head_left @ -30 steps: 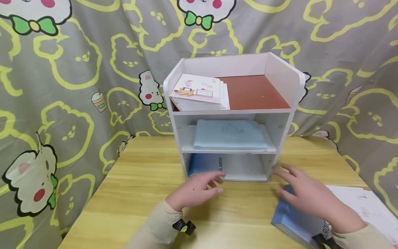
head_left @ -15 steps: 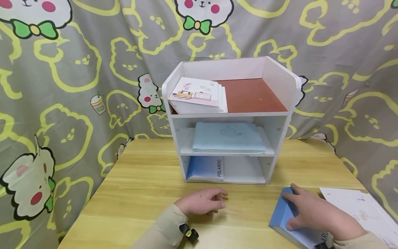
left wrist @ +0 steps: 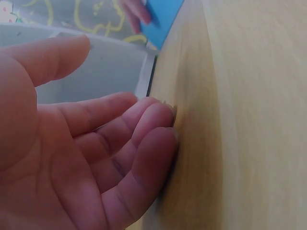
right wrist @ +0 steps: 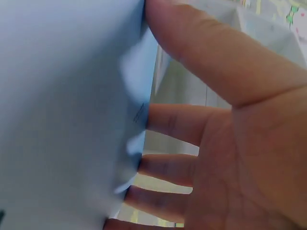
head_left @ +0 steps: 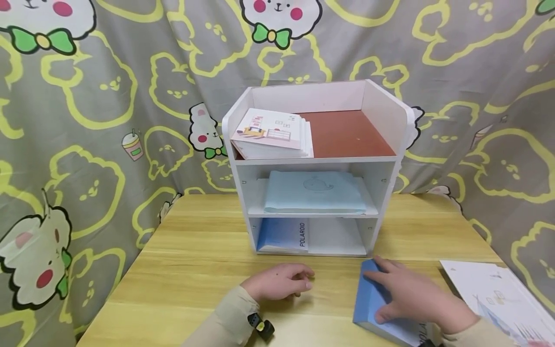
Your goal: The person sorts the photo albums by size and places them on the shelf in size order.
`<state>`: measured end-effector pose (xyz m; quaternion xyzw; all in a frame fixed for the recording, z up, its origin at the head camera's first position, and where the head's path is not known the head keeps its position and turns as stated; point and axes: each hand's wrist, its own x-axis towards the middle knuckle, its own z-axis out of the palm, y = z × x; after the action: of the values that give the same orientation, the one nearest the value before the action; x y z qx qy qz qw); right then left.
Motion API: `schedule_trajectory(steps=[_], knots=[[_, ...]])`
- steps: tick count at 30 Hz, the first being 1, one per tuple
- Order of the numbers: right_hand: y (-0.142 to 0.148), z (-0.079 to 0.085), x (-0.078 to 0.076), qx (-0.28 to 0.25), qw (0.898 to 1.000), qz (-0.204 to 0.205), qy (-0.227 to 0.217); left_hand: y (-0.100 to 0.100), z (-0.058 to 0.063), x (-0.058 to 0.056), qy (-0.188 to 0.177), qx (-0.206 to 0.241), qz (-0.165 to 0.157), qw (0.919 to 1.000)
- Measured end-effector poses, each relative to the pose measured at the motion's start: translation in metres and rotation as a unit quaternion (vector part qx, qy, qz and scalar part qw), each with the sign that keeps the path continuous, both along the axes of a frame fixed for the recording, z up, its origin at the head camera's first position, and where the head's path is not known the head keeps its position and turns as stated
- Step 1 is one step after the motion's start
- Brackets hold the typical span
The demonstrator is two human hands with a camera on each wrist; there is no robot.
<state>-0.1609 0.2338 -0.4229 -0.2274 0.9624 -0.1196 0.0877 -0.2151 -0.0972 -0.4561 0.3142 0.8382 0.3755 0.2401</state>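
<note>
A thick blue-and-white book marked POLAROID (head_left: 362,301) lies on the table at the right. My right hand (head_left: 407,294) grips it from above, thumb on the near side and fingers towards the far edge. In the right wrist view, the thumb and fingertips meet the edge of the blue book (right wrist: 62,110). My left hand (head_left: 279,282) rests on the table in front of the shelf, fingers loosely curled and holding nothing. The left wrist view shows the fingers of the left hand (left wrist: 96,148) against the wood.
A white three-level shelf (head_left: 375,231) stands behind my hands. White picture books (head_left: 270,130) lie on top, a light blue whale-printed item (head_left: 314,193) in the middle, another POLAROID book (head_left: 282,233) at bottom left. White picture books (head_left: 485,289) lie at right. A patterned curtain (head_left: 165,96) surrounds the table.
My right hand came down onto the blue POLAROID book, took hold of it and slid it left, away from the white books. My left hand lowered to the table and then stayed there.
</note>
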Motion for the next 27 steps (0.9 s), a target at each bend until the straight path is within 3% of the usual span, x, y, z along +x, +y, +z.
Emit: schedule_trajectory(steps=[9, 15, 21, 27], knots=[[-0.065, 0.000, -0.011, -0.007, 0.996, 0.077, 0.037, 0.001, 0.001, 0.000, -0.001, 0.008, 0.003, 1.0000], [-0.095, 0.001, -0.016, -0.020, 0.994, 0.106, 0.031, -0.001, -0.003, -0.002, -0.027, 0.021, 0.023, 0.9992], [-0.101, 0.000, -0.015, -0.038, 0.993, 0.110, 0.023, 0.000, -0.007, -0.003, -0.040, 0.032, 0.047, 0.9976], [-0.080, -0.004, -0.024, -0.130, 0.986, 0.104, 0.007, 0.003, -0.005, -0.003, -0.053, 0.043, 0.068, 0.9954]])
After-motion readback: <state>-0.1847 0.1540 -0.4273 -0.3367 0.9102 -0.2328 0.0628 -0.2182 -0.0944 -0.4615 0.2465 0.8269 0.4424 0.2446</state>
